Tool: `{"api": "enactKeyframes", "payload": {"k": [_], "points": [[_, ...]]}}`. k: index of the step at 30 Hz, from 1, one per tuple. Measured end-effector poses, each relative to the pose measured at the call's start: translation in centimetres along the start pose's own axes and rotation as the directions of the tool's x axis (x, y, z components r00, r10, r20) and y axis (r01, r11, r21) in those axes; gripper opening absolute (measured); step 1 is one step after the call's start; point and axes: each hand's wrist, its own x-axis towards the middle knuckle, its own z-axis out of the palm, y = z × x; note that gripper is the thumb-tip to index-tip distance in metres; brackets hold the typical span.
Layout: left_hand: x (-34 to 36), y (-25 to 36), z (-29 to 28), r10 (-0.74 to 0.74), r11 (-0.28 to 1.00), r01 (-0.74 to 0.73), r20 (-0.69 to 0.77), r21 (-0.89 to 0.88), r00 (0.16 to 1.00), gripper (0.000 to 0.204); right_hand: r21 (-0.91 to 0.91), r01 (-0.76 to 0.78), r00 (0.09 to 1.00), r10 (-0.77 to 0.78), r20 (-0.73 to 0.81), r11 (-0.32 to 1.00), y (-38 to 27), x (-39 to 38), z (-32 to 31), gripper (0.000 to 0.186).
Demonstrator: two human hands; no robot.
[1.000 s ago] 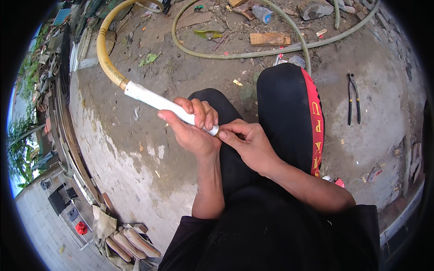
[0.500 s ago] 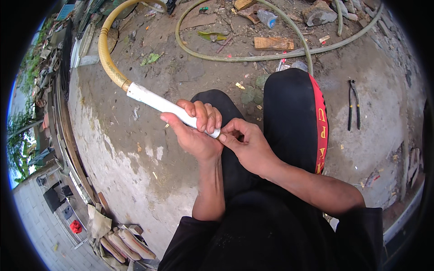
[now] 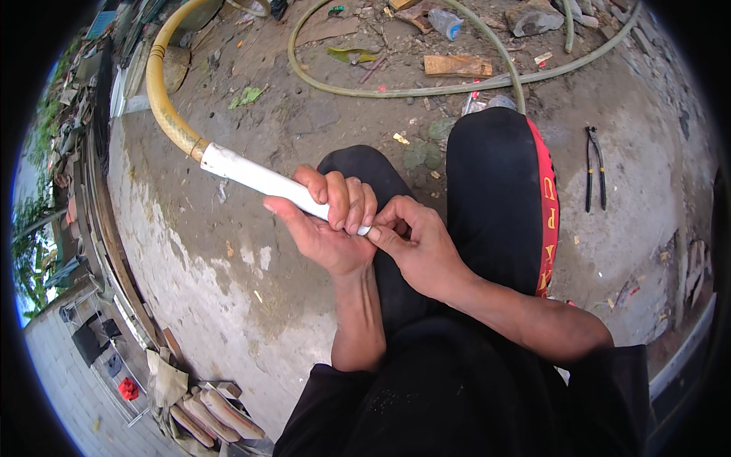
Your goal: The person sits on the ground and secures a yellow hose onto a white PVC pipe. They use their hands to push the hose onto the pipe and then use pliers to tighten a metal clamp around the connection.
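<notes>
A white plastic pipe [image 3: 259, 177] slants down to the right above my left knee. Its far end meets a yellow hose [image 3: 167, 114] that curves up and away at the left. My left hand [image 3: 335, 221] is wrapped round the pipe near its lower end. At that end my right hand [image 3: 415, 240] is closed, thumb and forefinger pinched together. What lies in this pinch, if anything, is too small to make out. The pipe's lower opening is mostly hidden by my fingers.
Pincers [image 3: 594, 169] with black-and-yellow handles lie on the ground at the right. A greenish hose [image 3: 411, 93] loops across the far ground, round a wood block [image 3: 457, 66] and a clear plastic bottle [image 3: 445, 24]. Rocks [image 3: 535, 18] lie behind; stacked boards [image 3: 114, 228] line the left.
The whole scene has shifted slightly in the view. Both hands keep their hold at the pipe's lower end, with hardly any movement between them.
</notes>
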Motion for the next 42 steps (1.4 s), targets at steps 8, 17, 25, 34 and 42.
{"api": "enactKeyframes", "payload": {"k": [8,17,25,34,42], "points": [[0.2,-0.3,0.0,0.008,1.0,-0.006,0.061,-0.025,0.998,0.056,0.019,0.006,0.997,-0.004,-0.08,1.0,0.1,0.0,0.5,0.021],[0.3,-0.6,-0.3,-0.041,0.998,0.045,0.094,-0.046,0.995,0.057,-0.133,0.12,0.972,-0.144,-0.185,0.984,0.0,-0.7,0.9,0.02],[0.0,-1.1,1.0,-0.003,0.998,0.0,0.048,0.064,0.999,0.058,-0.443,0.546,0.689,-0.682,-0.244,0.711,3.0,-0.8,1.2,0.018],[-0.5,-1.1,2.8,0.015,0.998,-0.017,0.019,0.068,1.0,0.053,-0.476,0.545,0.674,-0.698,-0.241,0.69,2.4,-1.8,1.0,0.018],[-0.4,-1.8,2.7,-0.01,0.999,0.018,-0.145,0.052,0.989,0.05,-0.503,0.511,0.633,-0.701,-0.328,0.697,2.7,-2.6,0.8,0.017]]}}
